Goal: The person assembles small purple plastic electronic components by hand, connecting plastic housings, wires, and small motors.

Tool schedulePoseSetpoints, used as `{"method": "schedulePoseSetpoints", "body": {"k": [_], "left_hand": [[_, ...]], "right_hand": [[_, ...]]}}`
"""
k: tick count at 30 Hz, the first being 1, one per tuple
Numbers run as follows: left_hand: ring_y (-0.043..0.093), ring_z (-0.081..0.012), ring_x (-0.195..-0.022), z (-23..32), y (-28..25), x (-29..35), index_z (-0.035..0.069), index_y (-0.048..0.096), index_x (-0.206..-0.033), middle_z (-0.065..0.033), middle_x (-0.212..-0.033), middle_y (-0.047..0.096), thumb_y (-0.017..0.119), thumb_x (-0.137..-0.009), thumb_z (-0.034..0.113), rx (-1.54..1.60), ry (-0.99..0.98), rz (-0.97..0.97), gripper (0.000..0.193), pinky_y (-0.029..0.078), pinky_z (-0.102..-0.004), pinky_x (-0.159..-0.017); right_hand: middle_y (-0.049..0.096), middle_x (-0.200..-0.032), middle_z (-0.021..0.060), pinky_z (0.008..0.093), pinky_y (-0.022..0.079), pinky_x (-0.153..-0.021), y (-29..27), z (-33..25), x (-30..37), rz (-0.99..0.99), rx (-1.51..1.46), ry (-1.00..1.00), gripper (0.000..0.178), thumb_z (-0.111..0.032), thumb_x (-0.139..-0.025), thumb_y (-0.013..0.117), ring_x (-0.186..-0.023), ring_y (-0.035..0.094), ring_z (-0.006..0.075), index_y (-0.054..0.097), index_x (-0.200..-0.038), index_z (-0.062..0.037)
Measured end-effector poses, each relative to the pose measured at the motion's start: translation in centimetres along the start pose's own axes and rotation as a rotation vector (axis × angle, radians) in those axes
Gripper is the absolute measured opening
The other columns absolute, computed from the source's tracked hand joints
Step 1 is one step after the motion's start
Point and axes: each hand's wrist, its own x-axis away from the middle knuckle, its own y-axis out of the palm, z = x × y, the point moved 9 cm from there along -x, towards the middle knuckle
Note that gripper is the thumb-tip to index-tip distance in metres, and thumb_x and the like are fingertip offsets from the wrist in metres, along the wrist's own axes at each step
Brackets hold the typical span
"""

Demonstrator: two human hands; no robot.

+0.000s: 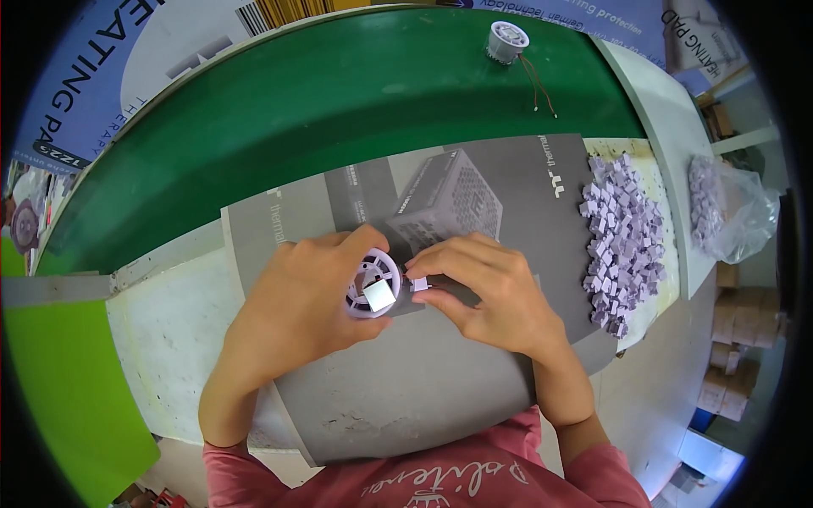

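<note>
My left hand (292,296) is wrapped round a round, pale lilac housing (394,267) with spokes inside its ring. A bright white square piece (379,295) sits in its opening. Between the thumb and fingertips of my right hand (498,292), a small pale lilac block (419,284) is pinched close beside the housing's right edge. Whether the block and the housing are joined by wires is too small to tell. Both hands are above a grey printed cardboard sheet (381,385).
At right lies a heap of small lilac blocks (625,245). A green conveyor belt (339,85) crosses the far side, carrying a round white part (508,38) with thin wires. Beyond the raised edge at right, a clear plastic bag (749,220) holds more blocks.
</note>
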Motion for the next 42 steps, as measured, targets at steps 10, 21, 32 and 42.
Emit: {"method": "schedulePoseSetpoints", "body": {"k": [10,21,32,42], "left_hand": [[0.069,-0.0331,-0.083,0.0,-0.1,-0.6,0.009,0.062,-0.106,-0.0119,-0.093,0.071,0.088,-0.061,0.019,0.083,0.03,-0.016,0.053,0.055,-0.0368,-0.072],[0.072,-0.0229,-0.094,0.7,-1.7,-0.7,0.006,0.068,-0.115,-0.0091,-0.105,0.073,0.09,-0.059,0.015,0.208,0.125,0.111,0.061,0.06,-0.0339,-0.078],[0.071,-0.0225,-0.092,2.9,-2.9,0.1,0.009,0.069,-0.116,-0.0084,-0.107,0.072,0.089,-0.059,0.012,0.216,0.299,0.279,0.061,0.058,-0.0319,-0.077],[0.069,-0.0197,-0.088,-11.8,-13.6,1.6,0.001,0.067,-0.115,-0.0141,-0.1,0.072,0.088,-0.063,0.02,-0.072,-0.247,0.664,0.06,0.055,-0.0325,-0.081]], "right_hand": [[0.072,-0.102,0.0091,0.0343,0.055,-0.077,-1.0,0.1,-0.3,0.139,-0.096,0.053,0.029,-0.002,-0.075,0.079,-0.089,0.07,0.0267,0.069,-0.102,-0.0042],[0.073,-0.102,0.0113,0.0297,0.058,-0.073,-2.7,-0.4,-0.4,0.199,-0.102,0.036,0.021,0.004,-0.075,0.078,-0.086,0.072,0.0228,0.075,-0.096,-0.002],[0.074,-0.098,0.012,0.0299,0.057,-0.066,-4.3,-3.8,-0.1,0.356,0.061,-0.185,0.027,0.011,-0.066,0.076,-0.087,0.07,0.0258,0.075,-0.09,-0.0015],[0.07,-0.119,0.0077,0.0393,0.047,-0.099,-13.6,-3.7,3.0,0.462,0.45,0.121,0.046,-0.002,-0.078,0.076,-0.121,0.058,0.0325,0.07,-0.123,-0.0124]]}}
